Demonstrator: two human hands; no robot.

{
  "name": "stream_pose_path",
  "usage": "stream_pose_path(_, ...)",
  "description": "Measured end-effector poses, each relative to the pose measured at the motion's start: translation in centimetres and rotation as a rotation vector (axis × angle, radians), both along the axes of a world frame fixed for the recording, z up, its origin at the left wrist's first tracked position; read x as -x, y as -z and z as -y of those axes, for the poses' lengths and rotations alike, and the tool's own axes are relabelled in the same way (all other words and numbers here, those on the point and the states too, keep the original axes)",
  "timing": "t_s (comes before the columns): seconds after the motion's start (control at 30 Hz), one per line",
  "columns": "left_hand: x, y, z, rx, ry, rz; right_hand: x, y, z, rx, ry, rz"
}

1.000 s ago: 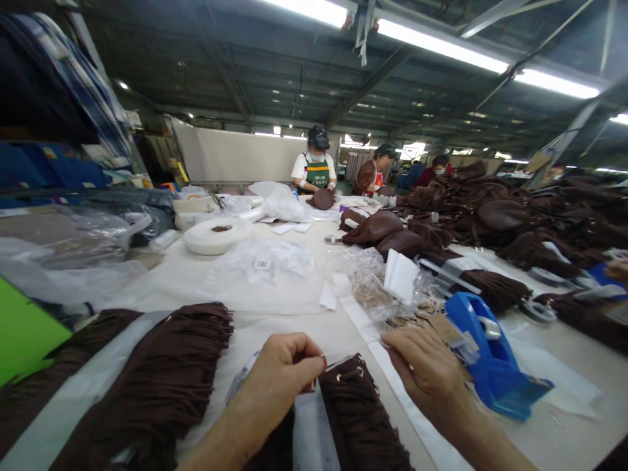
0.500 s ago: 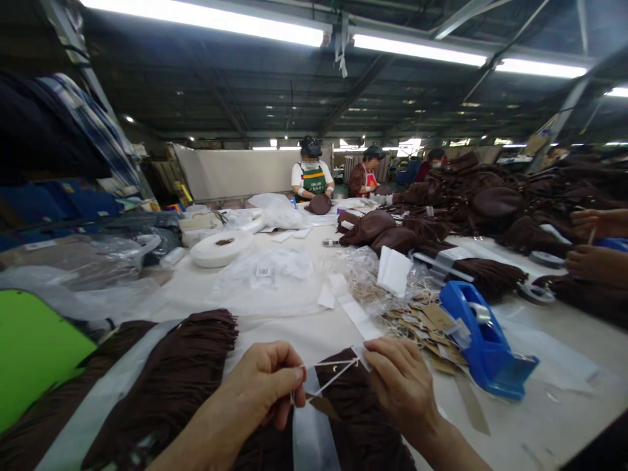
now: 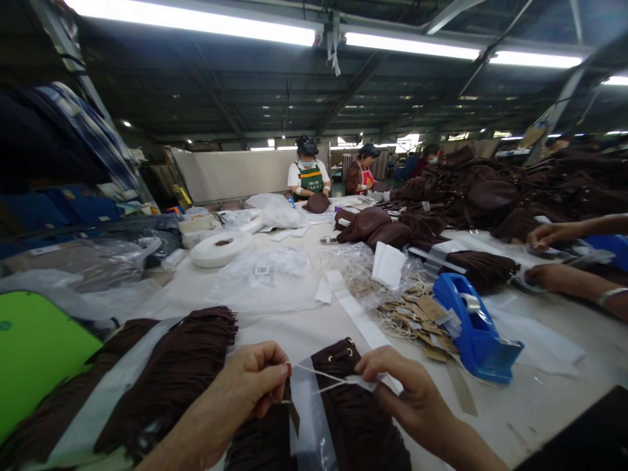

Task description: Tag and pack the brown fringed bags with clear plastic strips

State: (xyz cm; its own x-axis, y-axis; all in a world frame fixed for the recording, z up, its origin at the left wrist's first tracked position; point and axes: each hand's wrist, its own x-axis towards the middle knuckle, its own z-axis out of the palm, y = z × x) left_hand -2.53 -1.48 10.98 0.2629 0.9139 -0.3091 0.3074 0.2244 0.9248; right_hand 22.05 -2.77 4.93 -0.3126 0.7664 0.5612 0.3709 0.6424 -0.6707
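My left hand [image 3: 245,386] is closed in a pinch on one end of a thin white string [image 3: 318,371]. A small brown tag [image 3: 294,417] hangs below those fingers. Opposite it, my right hand [image 3: 409,386] grips a white tag [image 3: 366,381] at the string's other end, the string stretched between both hands. Underneath lies a brown fringed piece [image 3: 356,425] with metal eyelets at its top edge, crossed by a whitish translucent strip [image 3: 310,428]. Whether the string passes through an eyelet I cannot tell.
Another brown fringed bundle [image 3: 181,353] lies at left beside a green panel [image 3: 39,360]. Right of my hands are brown tags [image 3: 417,320] and a blue tape dispenser [image 3: 471,333]. A co-worker's hands [image 3: 554,275] work at far right. Brown bags [image 3: 377,226] are piled behind.
My right hand has drawn the white tag down and away from the eyelets, which now show. The brown tag hangs closer under my left hand. The co-worker's hands at right have moved further into view.
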Motion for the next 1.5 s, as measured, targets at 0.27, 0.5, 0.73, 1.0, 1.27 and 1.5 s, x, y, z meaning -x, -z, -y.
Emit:
stream_pose_path(0.27,-0.3,-0.9,0.8,0.021,0.005,0.036,1.2,0.4,0.7,-0.388,-0.035,0.376)
stream_pose_path(0.5,-0.3,-0.1,1.2,0.042,-0.008,0.038,1.5,0.6,1.7,-0.188,-0.01,0.332)
stream_pose_path(0.73,0.0,-0.3,1.1,0.024,-0.028,0.035,1.7,2.4,1.0,-0.363,0.131,0.22)
stream_pose_path(1.0,-0.3,-0.6,1.0,0.035,-0.028,0.065,2.3,3.1,1.0,-0.483,0.336,0.271)
stream_pose_path(1.27,-0.4,-0.3,1.3,0.035,-0.046,0.079,2.1,3.5,1.4,-0.423,0.164,0.255)
stream_pose_path(1.5,0.1,0.1,1.2,0.042,-0.081,0.09,2.1,3.6,1.9,-0.383,0.166,0.291)
